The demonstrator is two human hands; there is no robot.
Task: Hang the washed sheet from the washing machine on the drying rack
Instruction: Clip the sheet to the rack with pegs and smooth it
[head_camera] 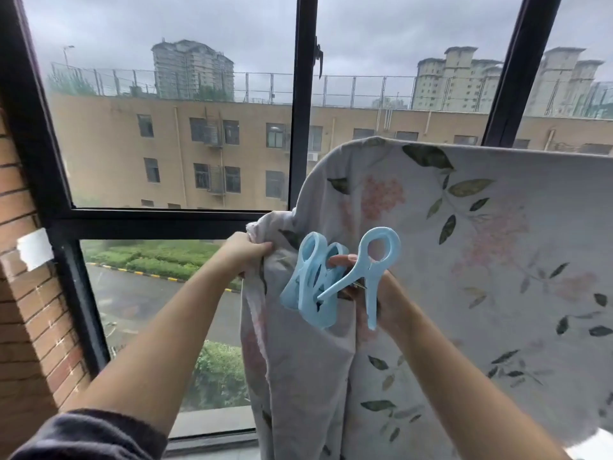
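dark sleeve (83, 436) bottom left, pushed up the arm, i'd guess to keep it off wet fabric. left hand (247, 252) is closed round a bunched-up edge of the floral sheet (481, 227), which looks like it's pinning that end in place. right hand (381, 295) is clutching a bundle of light-blue plastic pegs (318, 293) right against the cloth. one peg splays out from the rest, probably the next to go on, and holding the whole bunch there keeps spares within reach.

the sheet's already draped over something straight along its top fold. that's presumably the drying rack, but it's hidden under the cloth so can't confirm. hanging looks mostly done imo, and pegging this left end is what's left.

behind it all there's a black window frame (300, 127), a brick wall (30, 327) on the left and apartment blocks beyond.
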